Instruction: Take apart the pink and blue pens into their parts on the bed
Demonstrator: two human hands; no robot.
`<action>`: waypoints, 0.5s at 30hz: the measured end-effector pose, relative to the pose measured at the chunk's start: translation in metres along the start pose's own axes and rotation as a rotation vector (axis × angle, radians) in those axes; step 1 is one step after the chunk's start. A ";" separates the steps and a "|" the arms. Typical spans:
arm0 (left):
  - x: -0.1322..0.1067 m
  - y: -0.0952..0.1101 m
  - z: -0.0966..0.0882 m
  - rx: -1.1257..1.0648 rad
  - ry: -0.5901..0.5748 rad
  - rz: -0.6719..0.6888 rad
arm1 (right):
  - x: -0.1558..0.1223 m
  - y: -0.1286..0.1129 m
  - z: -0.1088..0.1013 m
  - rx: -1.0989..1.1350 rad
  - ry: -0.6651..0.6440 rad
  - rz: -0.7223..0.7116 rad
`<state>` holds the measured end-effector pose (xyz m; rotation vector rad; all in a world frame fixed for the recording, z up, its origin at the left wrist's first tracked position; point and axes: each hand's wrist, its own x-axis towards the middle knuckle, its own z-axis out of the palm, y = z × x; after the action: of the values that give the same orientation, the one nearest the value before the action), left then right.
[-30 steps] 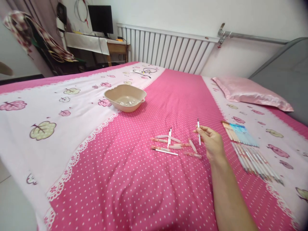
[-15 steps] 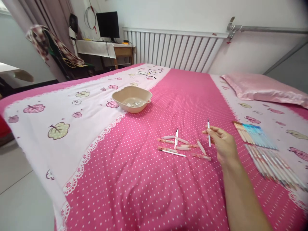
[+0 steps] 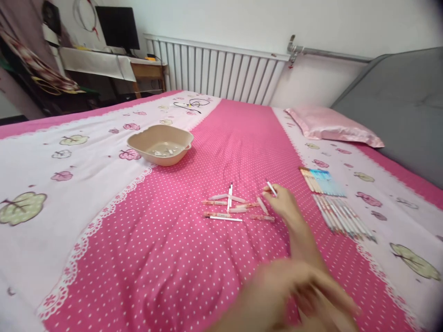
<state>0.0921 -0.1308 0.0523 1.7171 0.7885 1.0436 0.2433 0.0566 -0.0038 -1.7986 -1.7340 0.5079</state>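
My right hand (image 3: 282, 201) is closed, its thumb and fingers pinching a slim white pen refill (image 3: 272, 188) with a dark tip. Just left of it, pink pen barrels and caps (image 3: 238, 210) lie scattered on the polka-dot sheet. Among them is a white refill (image 3: 225, 219) lying flat, and more white refill pieces (image 3: 230, 196) point away from me. At the bottom, my left hand (image 3: 294, 286) passes over my right forearm. Motion smears it, so its fingers cannot be made out clearly, and nothing shows in it.
A beige basin (image 3: 161, 159) with small pale pieces inside stands left of the pen parts. To the right lie a row of blue and peach pens (image 3: 321, 181) and a row of pinkish-white pens (image 3: 342, 217). Farther back are a pink pillow (image 3: 334, 123) and a black cable (image 3: 190, 106).
My left hand has come into view at the bottom. The refill in my right hand has tilted from upright to slanting. The view has turned right, so everything appears shifted left.
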 end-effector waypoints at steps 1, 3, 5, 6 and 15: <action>0.009 -0.007 -0.009 0.060 0.092 -0.061 | -0.001 -0.001 -0.001 -0.077 -0.042 0.008; 0.024 -0.028 -0.028 0.252 0.274 -0.125 | -0.003 -0.004 -0.002 -0.173 -0.115 0.043; 0.033 -0.051 -0.046 0.442 0.461 -0.116 | -0.004 -0.007 -0.001 -0.241 -0.154 0.075; 0.035 -0.061 -0.053 0.510 0.544 -0.139 | -0.004 -0.009 0.000 -0.266 -0.162 0.086; 0.028 -0.086 -0.066 0.754 0.512 -0.135 | -0.001 -0.012 0.005 -0.287 -0.087 0.111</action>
<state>0.0409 -0.0513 -0.0072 1.9728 1.7749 1.1924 0.2307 0.0562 -0.0003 -2.1095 -1.8494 0.4029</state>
